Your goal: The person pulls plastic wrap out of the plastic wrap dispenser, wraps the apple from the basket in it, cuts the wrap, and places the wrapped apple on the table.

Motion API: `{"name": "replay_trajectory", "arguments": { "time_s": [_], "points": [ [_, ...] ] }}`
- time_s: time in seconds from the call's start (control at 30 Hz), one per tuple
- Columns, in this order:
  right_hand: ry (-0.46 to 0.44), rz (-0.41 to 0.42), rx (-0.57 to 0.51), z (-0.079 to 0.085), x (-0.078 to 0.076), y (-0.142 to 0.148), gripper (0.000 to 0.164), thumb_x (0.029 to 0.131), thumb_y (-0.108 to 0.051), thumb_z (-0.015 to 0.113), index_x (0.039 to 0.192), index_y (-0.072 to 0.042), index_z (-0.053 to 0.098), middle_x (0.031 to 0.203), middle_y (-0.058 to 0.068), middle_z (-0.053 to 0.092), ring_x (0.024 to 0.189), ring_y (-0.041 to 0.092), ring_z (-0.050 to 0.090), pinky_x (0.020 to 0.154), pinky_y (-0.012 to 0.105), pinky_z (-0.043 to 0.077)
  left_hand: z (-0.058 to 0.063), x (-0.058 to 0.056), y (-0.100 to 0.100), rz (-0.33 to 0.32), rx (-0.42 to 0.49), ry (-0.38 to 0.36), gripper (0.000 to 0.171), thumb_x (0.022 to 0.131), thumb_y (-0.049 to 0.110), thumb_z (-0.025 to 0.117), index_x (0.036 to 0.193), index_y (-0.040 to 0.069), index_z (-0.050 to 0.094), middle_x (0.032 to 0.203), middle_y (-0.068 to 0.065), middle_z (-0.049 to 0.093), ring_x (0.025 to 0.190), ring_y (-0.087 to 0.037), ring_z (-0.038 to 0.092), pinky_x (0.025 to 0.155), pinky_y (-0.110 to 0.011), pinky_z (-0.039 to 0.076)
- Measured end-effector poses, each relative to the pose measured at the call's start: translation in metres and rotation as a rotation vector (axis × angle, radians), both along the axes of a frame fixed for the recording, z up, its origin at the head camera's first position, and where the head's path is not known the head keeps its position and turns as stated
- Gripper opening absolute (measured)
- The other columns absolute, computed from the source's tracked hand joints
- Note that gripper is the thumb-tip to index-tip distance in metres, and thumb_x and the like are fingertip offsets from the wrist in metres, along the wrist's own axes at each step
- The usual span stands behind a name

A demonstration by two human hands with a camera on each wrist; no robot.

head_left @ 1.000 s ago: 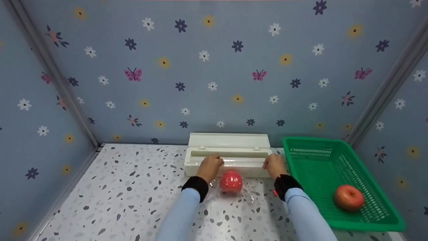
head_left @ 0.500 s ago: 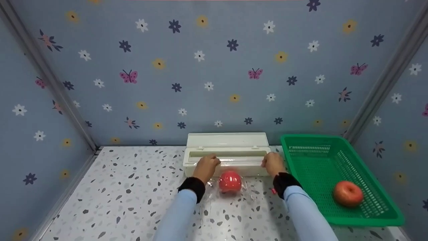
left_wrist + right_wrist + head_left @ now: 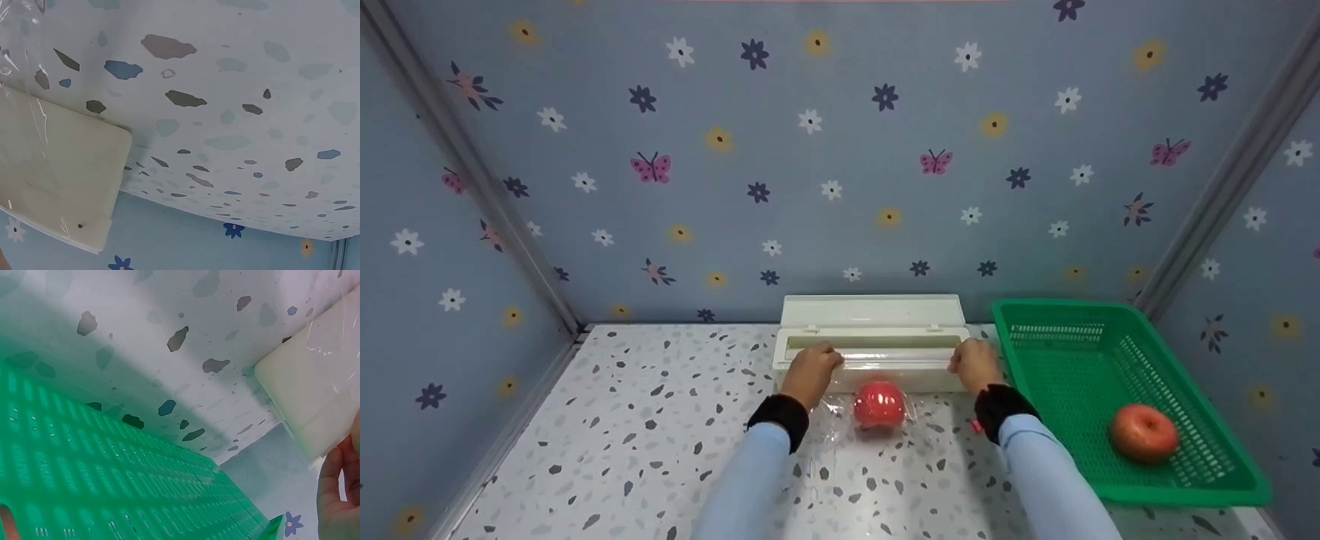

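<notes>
Left hand (image 3: 811, 373): fingers (image 3: 830, 354) curled; left forearm (image 3: 748, 480) toward 1 o'clock. Right hand (image 3: 979, 367): fingers curled; right forearm (image 3: 1051, 474) toward 11 o'clock.

An apple (image 3: 1144, 433) lies in a green basket (image 3: 1192, 496).

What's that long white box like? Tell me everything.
The long white box, plastic by its look, lies on the white speckled table, its back near the flowered blue wall, left of the green slatted basket. Its hinged lid stands open at the back. Inside lies a pale roll; clear film runs over its front. The left hand and right hand curl at its front edge, apparently pinching film; whether they touch the box is unclear.
</notes>
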State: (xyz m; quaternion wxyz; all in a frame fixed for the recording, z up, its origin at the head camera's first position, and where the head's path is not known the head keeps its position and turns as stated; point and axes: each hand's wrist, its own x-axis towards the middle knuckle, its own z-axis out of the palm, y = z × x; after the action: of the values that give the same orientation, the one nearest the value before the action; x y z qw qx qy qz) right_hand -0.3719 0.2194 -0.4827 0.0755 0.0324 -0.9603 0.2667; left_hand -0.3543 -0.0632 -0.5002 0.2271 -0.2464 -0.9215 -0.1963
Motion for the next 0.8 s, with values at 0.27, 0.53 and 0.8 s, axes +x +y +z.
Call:
{"name": "replay_trajectory", "arguments": {
  "time_s": [0.27, 0.53, 0.8],
  "points": [
    [0.060, 0.030, 0.003, 0.001, 0.003, 0.003, 0.011, 0.077, 0.005, 0.063, 0.069, 0.001, 0.070, 0.075, 0.015, 0.068, 0.072, 0.028, 0.063, 0.063, 0.040, 0.052, -0.001, -0.001, -0.008, 0.011, 0.016, 0.013, 0.010, 0.076, 0.002, 0.061, 0.079, 0.005, 0.070, 0.076, -0.008, 0.062, 0.072, -0.023, 0.061, 0.067, -0.031, 0.052],
    [0.040, 0.023, -0.010, 0.002, 0.002, 0.002, 0.008, 0.076, 0.003, 0.064, 0.071, 0.000, 0.070, 0.077, 0.015, 0.068, 0.073, 0.027, 0.062, 0.064, 0.040, 0.051, -0.001, -0.001, -0.014, 0.010, 0.039, -0.027, 0.010, 0.077, 0.003, 0.060, 0.078, 0.005, 0.070, 0.075, -0.006, 0.060, 0.071, -0.022, 0.060, 0.065, -0.030, 0.051],
    [0.044, 0.017, 0.000, -0.001, 0.001, 0.000, 0.013, 0.076, 0.004, 0.063, 0.065, -0.002, 0.068, 0.074, 0.012, 0.067, 0.069, 0.025, 0.060, 0.061, 0.038, 0.050, -0.003, -0.001, -0.020, 0.005, 0.043, -0.028, 0.011, 0.077, 0.002, 0.061, 0.080, 0.005, 0.071, 0.076, -0.006, 0.060, 0.072, -0.021, 0.061, 0.068, -0.030, 0.052]
  ]
}}
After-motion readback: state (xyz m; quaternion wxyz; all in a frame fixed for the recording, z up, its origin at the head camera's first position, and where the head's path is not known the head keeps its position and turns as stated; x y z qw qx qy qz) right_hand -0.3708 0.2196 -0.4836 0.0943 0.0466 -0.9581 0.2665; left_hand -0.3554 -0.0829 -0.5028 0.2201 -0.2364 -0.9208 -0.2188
